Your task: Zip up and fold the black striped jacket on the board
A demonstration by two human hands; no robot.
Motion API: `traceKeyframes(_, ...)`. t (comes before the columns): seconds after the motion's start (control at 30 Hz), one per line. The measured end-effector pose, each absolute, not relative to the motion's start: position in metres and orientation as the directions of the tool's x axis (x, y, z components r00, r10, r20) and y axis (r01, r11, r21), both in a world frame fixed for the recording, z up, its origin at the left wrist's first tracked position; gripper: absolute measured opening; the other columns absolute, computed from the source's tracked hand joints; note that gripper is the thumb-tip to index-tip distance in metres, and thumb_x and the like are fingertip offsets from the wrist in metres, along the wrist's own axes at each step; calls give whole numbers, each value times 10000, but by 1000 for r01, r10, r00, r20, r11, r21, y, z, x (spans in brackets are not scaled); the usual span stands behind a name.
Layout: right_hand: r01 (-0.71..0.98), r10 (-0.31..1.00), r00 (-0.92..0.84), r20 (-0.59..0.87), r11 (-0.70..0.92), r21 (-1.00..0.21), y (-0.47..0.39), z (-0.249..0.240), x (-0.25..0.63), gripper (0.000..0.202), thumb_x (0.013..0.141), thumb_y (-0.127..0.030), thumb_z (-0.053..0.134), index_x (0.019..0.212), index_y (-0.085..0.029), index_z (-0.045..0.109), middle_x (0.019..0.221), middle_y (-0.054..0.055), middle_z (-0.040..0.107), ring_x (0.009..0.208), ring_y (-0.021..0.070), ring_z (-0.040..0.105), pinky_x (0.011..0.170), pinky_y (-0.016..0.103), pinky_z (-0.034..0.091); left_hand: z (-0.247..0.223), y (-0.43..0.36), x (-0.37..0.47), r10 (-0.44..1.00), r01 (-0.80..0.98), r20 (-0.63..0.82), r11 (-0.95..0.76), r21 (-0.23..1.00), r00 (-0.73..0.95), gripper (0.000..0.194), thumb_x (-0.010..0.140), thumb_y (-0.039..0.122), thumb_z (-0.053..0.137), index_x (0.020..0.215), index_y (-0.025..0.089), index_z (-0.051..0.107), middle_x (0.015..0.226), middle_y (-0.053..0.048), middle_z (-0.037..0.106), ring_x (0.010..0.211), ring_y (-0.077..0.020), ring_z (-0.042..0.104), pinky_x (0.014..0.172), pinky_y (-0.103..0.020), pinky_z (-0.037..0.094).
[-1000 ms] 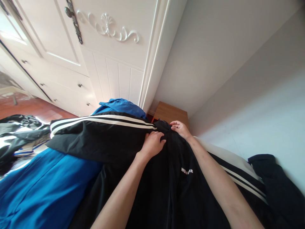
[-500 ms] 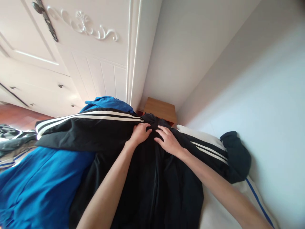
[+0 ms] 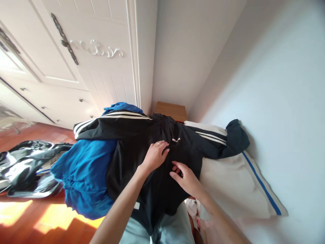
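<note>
A black jacket (image 3: 137, 145) with white stripes down its sleeves lies spread out front side up, with small white lettering on the chest. My left hand (image 3: 155, 156) rests against its middle front, fingers bent and thumb a little apart, gripping nothing that I can see. To the right and lower, my right hand (image 3: 186, 178) is half curled over the jacket front, with a gap between thumb and index finger. Under the jacket's left side hangs a blue garment (image 3: 86, 173). A cream cloth with a blue stripe (image 3: 231, 183) lies under the right sleeve.
White cabinets (image 3: 109, 81) stand at the back left. A small wooden surface (image 3: 171, 110) sits in the far corner, beside a pale wall (image 3: 279, 101). On the wooden floor (image 3: 48, 217) at left lies an open case (image 3: 33, 173) with clothes. My light-coloured legs (image 3: 175, 228) are below.
Both hands have come down from the collar to the middle of the jacket front, with fingers more bent. The view has shifted, showing more floor, the case and my legs.
</note>
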State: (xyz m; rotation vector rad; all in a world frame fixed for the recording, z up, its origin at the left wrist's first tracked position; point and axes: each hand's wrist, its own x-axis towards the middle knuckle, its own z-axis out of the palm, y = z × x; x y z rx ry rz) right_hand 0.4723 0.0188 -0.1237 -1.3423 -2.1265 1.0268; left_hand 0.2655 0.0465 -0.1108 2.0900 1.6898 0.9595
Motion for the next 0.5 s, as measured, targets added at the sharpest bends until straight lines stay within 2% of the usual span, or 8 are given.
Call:
traceKeyframes(0.13, 611, 901, -431, -52, 249, -751, -4, -133, 460, 517, 870, -362, 618, 1352, -182, 571, 1038, 97, 680, 823, 225, 656, 862, 408, 520, -134, 1, 264, 949, 777, 283, -281, 563, 139, 354, 1013, 246, 397, 1281, 197, 624, 1422, -86, 583, 1333, -183, 523, 1125, -360, 403)
traceKeyframes(0.27, 648, 929, -368, -33, 231, -726, -18, -132, 447, 458, 825, -324, 673, 1254, -179, 608, 897, 79, 706, 859, 252, 674, 811, 374, 506, -139, -8, 253, 952, 850, 230, -286, 443, 201, 444, 1030, 299, 357, 1379, 113, 559, 1469, -151, 525, 1407, -219, 444, 1178, -383, 337)
traceKeyframes(0.33, 621, 917, -369, -154, 120, -774, -25, -130, 445, 400, 839, -356, 665, 1190, -176, 599, 788, 55, 704, 731, 225, 672, 689, 335, 504, -139, -8, 250, 950, 862, 190, -304, 406, 246, 475, 1039, 312, 325, 1411, 100, 529, 1492, -152, 497, 1441, -220, 394, 1199, -384, 297)
traceKeyframes(0.4, 580, 883, -375, -284, -16, -815, -32, -131, 445, 392, 866, -410, 637, 1168, -173, 557, 680, 23, 678, 526, 170, 598, 522, 288, 447, -139, -7, 249, 949, 859, 174, -311, 408, 262, 493, 1048, 338, 301, 1438, 115, 505, 1514, -134, 473, 1461, -211, 358, 1207, -382, 279)
traceKeyframes(0.5, 488, 882, -310, -355, -173, -856, -47, -136, 446, 407, 883, -439, 612, 1174, -183, 486, 585, -25, 633, 365, 113, 455, 390, 246, 332, -142, -9, 248, 947, 847, 180, -318, 426, 265, 528, 1053, 401, 285, 1456, 127, 486, 1529, -133, 449, 1475, -211, 328, 1211, -394, 269)
